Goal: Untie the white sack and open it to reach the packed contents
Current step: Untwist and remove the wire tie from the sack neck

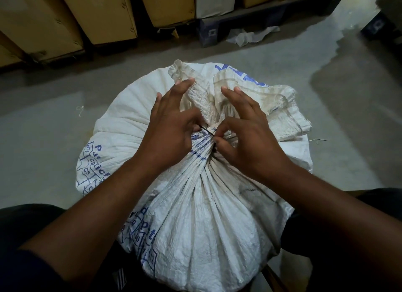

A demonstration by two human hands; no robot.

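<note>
Untying step. The white woven sack (195, 182) stands under both hands, its gathered neck between them. Right hand (250, 143) pinches the thin black tie (207, 131); left hand (171, 130) grips its other end. Next, seemingly: draw the tie loose, spread the neck.

View: head camera, one only
Facing: forward and steeply down
Nearness: close over the sack (195, 182); corners look distorted
</note>
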